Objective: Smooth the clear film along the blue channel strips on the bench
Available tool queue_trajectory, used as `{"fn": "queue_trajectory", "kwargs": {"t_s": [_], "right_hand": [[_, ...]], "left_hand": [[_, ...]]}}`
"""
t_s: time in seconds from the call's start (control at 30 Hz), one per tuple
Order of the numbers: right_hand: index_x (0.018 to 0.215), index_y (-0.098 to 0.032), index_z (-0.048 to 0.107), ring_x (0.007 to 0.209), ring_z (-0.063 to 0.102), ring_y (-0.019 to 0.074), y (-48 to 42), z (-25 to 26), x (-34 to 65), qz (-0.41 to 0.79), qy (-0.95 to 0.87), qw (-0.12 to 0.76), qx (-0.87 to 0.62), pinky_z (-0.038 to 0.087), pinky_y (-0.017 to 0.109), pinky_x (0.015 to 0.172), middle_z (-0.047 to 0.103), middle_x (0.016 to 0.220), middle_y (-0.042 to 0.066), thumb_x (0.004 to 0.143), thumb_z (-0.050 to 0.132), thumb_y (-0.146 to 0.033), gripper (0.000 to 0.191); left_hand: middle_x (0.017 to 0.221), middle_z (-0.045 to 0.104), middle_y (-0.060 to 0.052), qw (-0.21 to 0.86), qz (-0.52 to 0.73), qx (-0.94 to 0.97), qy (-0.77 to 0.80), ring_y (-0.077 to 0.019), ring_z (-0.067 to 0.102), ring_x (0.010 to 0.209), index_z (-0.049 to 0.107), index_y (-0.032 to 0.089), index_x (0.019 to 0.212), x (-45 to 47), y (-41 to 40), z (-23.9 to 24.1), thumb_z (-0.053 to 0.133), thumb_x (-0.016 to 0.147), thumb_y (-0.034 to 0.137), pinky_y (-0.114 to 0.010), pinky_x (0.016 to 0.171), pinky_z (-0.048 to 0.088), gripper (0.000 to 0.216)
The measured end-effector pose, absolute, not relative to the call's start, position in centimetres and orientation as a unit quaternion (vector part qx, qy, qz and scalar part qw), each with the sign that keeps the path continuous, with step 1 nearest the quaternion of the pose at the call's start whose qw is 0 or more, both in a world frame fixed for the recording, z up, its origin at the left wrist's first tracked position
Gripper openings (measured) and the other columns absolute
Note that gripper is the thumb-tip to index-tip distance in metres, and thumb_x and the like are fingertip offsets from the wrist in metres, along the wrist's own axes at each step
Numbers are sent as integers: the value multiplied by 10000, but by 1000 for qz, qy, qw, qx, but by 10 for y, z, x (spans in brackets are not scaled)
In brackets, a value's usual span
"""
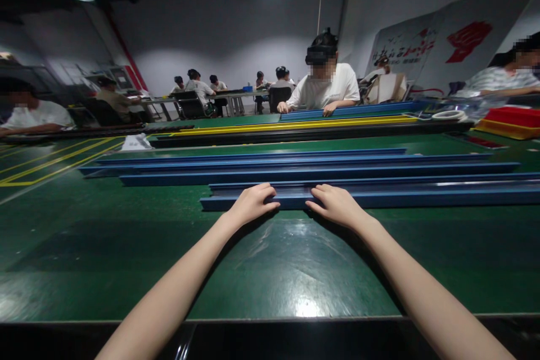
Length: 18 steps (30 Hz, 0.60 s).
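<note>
A long blue channel rail [291,203] lies across the green table in front of me, its trough facing up. My left hand [252,203] grips its near wall, thumb on the front face and fingers curled over into the trough. A short stretch to the right, my right hand [337,205] holds the same wall in a like pinch. Between the two hands the blue wall shows bare. The rail's left end is visible; its right end runs out of view. Just behind it rest several more blue rails [169,179], roughly parallel.
Farther back lie a yellow strip [295,125] and black strips [270,139]. A white paper piece [137,142] stands left. Red and yellow bins [508,124] and a white coil [448,116] are right. A co-worker [327,81] handles a blue rail opposite. The table's near edge [304,318] is below.
</note>
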State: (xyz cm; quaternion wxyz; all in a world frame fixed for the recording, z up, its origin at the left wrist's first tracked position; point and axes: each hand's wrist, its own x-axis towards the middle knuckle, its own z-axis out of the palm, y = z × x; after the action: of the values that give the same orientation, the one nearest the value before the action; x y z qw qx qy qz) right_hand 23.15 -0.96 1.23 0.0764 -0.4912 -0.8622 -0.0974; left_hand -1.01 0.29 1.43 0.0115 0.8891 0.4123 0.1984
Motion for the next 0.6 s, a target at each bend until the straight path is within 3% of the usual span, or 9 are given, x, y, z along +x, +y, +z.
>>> {"fn": "queue_trajectory", "kwargs": {"t_s": [0.3,0.6], "right_hand": [[859,-174,547,834,559,179,-8,11,232,-106,-865,77,-485,344,251,665,617,873,74,876,335,-407,315],[863,-175,548,826,561,182,-8,11,233,-110,-865,79,-483,350,256,660,615,873,71,877,329,-409,322]], "left_hand": [[700,580,14,59,157,872,460,-119,506,644,577,179,717,-25,11,26,566,735,435,-208,570,318,257],[530,431,44,128,101,854,495,-99,385,534,507,161,553,-43,20,29,553,672,530,-228,505,229,390]]}}
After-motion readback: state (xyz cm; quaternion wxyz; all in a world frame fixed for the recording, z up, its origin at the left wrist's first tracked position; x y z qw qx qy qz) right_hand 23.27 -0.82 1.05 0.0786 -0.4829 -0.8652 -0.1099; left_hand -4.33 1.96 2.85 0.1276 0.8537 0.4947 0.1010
